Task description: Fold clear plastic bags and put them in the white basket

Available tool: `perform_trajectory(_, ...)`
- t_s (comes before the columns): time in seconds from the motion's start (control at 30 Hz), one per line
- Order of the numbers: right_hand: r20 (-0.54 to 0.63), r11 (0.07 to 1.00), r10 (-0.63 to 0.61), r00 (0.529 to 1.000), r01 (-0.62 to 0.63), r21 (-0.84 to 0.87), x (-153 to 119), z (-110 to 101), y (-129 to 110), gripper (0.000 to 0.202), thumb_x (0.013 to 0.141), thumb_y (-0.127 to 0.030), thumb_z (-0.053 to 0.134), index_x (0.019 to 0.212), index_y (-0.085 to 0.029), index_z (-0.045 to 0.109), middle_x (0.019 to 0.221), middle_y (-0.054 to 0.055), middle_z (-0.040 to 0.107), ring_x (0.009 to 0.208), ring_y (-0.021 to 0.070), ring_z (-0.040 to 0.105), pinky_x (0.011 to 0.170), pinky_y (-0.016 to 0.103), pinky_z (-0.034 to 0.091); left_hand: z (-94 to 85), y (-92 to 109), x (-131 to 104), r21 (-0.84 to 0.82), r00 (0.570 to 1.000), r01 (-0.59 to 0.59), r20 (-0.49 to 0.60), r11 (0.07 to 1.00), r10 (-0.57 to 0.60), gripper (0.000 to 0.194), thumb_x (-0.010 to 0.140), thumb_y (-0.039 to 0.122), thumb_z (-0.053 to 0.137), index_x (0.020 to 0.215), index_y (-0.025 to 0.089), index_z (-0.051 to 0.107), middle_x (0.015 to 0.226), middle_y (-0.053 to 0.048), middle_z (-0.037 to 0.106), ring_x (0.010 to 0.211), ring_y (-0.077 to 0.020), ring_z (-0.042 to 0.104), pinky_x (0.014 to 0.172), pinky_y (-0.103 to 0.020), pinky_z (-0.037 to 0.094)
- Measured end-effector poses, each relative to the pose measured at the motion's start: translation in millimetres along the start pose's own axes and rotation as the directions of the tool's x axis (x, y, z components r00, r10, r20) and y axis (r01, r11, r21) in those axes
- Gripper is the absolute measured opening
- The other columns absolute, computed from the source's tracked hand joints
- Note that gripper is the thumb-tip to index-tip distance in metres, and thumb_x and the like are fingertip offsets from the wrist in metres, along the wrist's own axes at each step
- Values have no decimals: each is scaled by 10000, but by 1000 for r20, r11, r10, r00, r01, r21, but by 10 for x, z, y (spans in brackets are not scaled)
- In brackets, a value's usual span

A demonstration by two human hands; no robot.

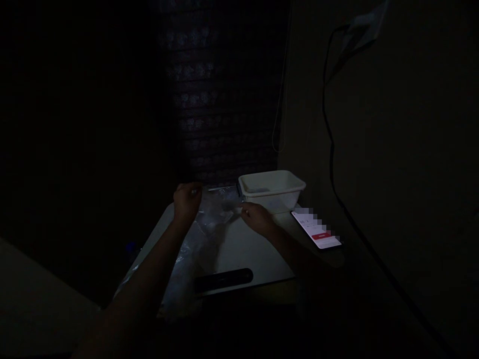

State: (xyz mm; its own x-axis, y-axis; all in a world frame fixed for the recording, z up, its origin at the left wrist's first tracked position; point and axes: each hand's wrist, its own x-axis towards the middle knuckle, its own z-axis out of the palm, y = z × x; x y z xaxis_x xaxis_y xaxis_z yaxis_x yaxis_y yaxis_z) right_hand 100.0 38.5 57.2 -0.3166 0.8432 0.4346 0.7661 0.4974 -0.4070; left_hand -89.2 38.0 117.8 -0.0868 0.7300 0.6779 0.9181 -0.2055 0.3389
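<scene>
The scene is very dim. My left hand (188,202) is closed above the far left part of a white table (254,254), its fingertips curled together; what it grips, if anything, is too dark to tell. Crumpled clear plastic (209,224) lies beside and below it, spreading toward the near edge. My right hand (257,218) is closed in a pinch just in front of a white tub. From its fingers a small pale-handled thing with a dark rounded end (229,205) points left over the plastic. Its exact kind does not show.
The white rectangular tub (272,202) stands at the back with something indistinct inside. A lit phone (318,232) lies at the table's right. A black cable (331,149) hangs from a wall outlet (364,27). A dark slot (224,280) marks the near edge; a blind (224,109) hangs behind.
</scene>
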Motion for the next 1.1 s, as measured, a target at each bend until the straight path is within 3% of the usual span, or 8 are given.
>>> perform_trajectory(0.2,-137,961,64,988,-23,277,154,7,-43,459,634,-291,515,1063,-140,455,983,78,530,778,129,506,663,233,397,38,252,6,-138,992,-114,31,984,119,225,701,211,437,850,178,602,861,-6,610,814,-145,525,754,-240,395)
perform_trajectory(0.37,72,866,128,989,-147,478,188,56,21,201,624,-238,512,746,-98,591,688,34,591,609,115,523,559,220,395,61,346,-37,-350,992,-108,31,931,126,229,696,231,445,851,153,596,864,-18,612,777,-135,548,724,-234,415)
perform_trajectory(0.57,8,803,195,981,-164,572,127,-135,231,118,602,-205,494,560,-125,571,518,-24,547,535,98,503,538,217,384,80,267,-28,-471,999,20,-31,882,-39,208,665,218,465,798,132,600,801,-32,615,741,-139,555,697,-242,425)
perform_trajectory(0.7,16,741,266,964,-216,636,60,-336,319,135,607,-234,494,563,-130,568,556,-6,569,558,103,520,580,244,407,104,235,13,-633,978,142,-30,761,-208,218,639,245,489,782,112,586,717,-32,600,647,-130,559,614,-246,446)
perform_trajectory(0.8,-24,709,254,967,-170,684,14,-402,353,170,605,-237,517,726,-136,582,749,30,606,711,118,541,683,276,408,105,280,34,-751,958,213,35,625,-285,232,623,256,510,790,105,568,662,-16,572,553,-106,541,539,-246,453)
perform_trajectory(0.9,-17,674,211,977,-133,727,-19,-375,355,407,570,-181,560,971,-135,504,982,79,552,893,137,502,768,291,385,105,370,39,-831,949,260,128,491,-286,223,627,224,515,818,112,546,637,5,541,515,-86,522,505,-247,461)
perform_trajectory(1.0,3,676,120,993,-83,732,-34,-329,305,595,531,-164,603,1093,-145,408,1117,89,466,1007,158,433,814,298,362,121,474,26,-868,944,322,263,379,-200,214,641,180,511,849,131,527,654,10,536,516,-76,519,495,-241,469)
perform_trajectory(1.1,49,652,-27,998,-19,758,-30,-327,224,552,542,-199,611,1065,-195,434,1092,36,493,975,152,457,811,295,368,136,572,-9,-859,916,400,392,319,-92,216,652,152,505,867,144,524,631,19,525,490,-63,508,482,-224,469)
